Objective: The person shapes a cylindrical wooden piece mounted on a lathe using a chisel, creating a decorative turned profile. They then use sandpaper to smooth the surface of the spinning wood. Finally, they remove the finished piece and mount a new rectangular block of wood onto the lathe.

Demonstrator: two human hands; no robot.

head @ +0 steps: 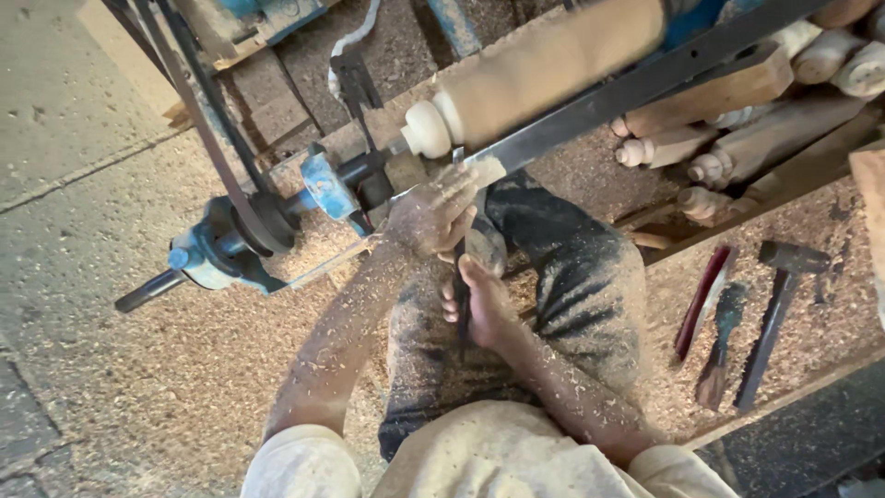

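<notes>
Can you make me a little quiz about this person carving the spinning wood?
1. True or false: both hands hold the long dark chisel.
2. Which hand is nearer the pale spinning wooden cylinder? A left hand, B right hand.
3. What covers the floor and the person's arms?

Key: 1 true. 2 A. 3 Pale wood shavings.
</notes>
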